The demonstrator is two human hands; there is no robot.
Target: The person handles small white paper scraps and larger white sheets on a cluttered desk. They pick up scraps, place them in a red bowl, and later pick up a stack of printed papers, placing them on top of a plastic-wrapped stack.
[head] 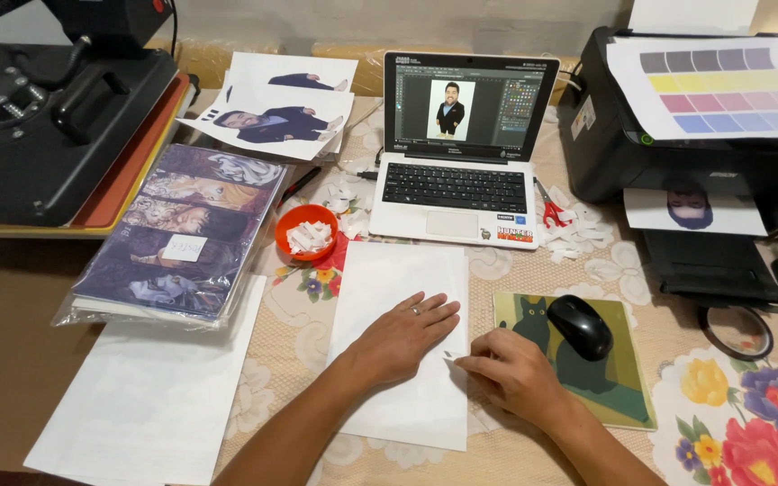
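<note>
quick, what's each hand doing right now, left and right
Left hand: open, pressed flat on the white sheet of paper.
Right hand: fingers curled, pinching the sheet's right edge.

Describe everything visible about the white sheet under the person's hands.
The plain white rectangular paper sheet lies flat on the floral tablecloth, in front of the white laptop. It looks blank and smooth. The left hand rests palm-down on it; the right hand pinches its right edge, near the cat-picture mouse mat.

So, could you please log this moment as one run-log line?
left hand: flat on white sheet | right hand: pinching sheet's right edge | nearby: mouse on cat mousepad, laptop
</note>
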